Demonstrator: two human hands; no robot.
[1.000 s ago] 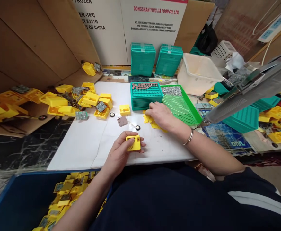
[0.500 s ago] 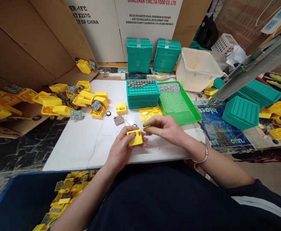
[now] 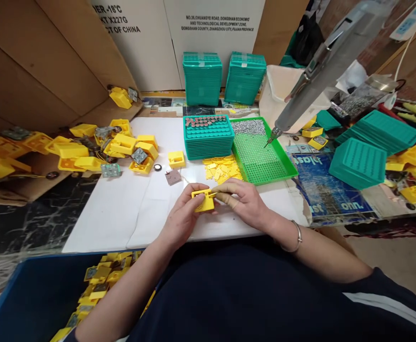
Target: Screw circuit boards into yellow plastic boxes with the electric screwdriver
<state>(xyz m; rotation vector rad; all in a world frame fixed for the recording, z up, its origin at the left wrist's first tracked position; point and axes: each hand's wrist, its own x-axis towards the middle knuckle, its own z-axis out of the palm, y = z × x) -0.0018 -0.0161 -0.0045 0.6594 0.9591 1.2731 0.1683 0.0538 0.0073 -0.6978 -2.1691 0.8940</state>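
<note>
My left hand grips a small yellow plastic box just above the white table top. My right hand pinches a small flat yellow piece and presses it against the box's right side. A pile of the same small yellow pieces lies just beyond my hands. A small circuit board with a thin wire lies to the left of that pile.
A teal tray stack and a green perforated tray with screws stand ahead. A hanging electric screwdriver points down over the green tray. Yellow housings are heaped at left; a blue bin holds more at lower left.
My right hand left the yellow pile with one piece and brought it to the box in my left hand. The hanging screwdriver has swung left over the green tray.
</note>
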